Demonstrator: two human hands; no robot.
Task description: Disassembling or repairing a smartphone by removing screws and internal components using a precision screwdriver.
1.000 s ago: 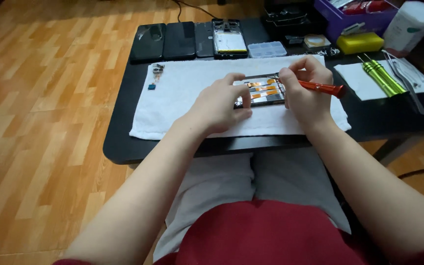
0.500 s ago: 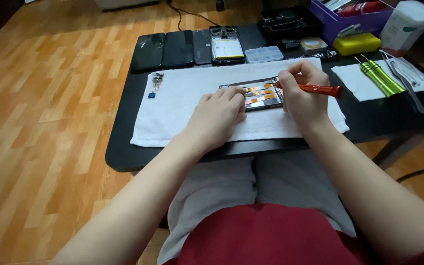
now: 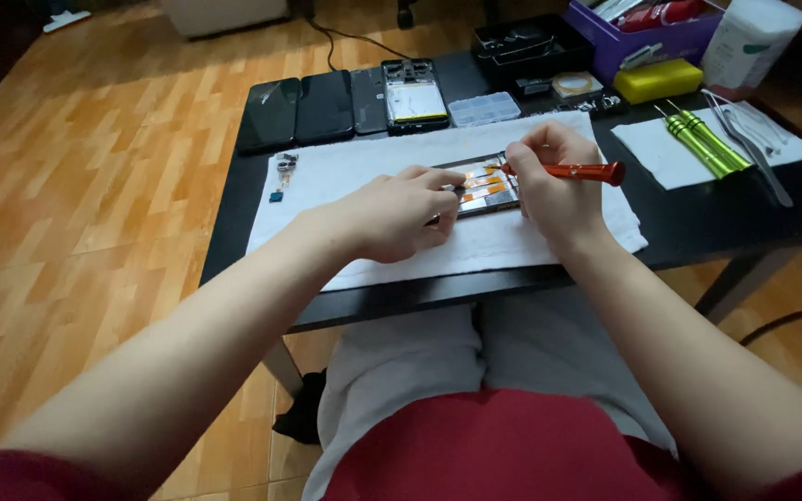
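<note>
**Two hands on an opened phone at the desk's near edge**

Two of our hands meet over an opened phone (image 3: 483, 188) lying on a white towel (image 3: 364, 167) that covers the middle of the black desk (image 3: 698, 223), close to its near edge. Our left hand (image 3: 396, 215) rests on the towel with its fingertips pressed against the phone's left end, steadying it. Our right hand (image 3: 554, 181) is closed around an orange screwdriver (image 3: 568, 171), the handle pointing right and the tip down inside the phone among orange strips.

Along the far edge we see three dark phones (image 3: 317, 107) side by side, then another opened phone (image 3: 414, 95) with a pale battery, and a small clear parts box (image 3: 483, 109). At the far right corner stand a purple box (image 3: 642, 42), a flat yellow block (image 3: 663, 80) in front of it, and a white package (image 3: 749, 39) with a green mark. Near the right edge a white sheet (image 3: 666, 158) carries green screwdrivers (image 3: 703, 141) and tweezers (image 3: 749, 153). Small loose parts (image 3: 282, 172) lie at the towel's left end.
</note>
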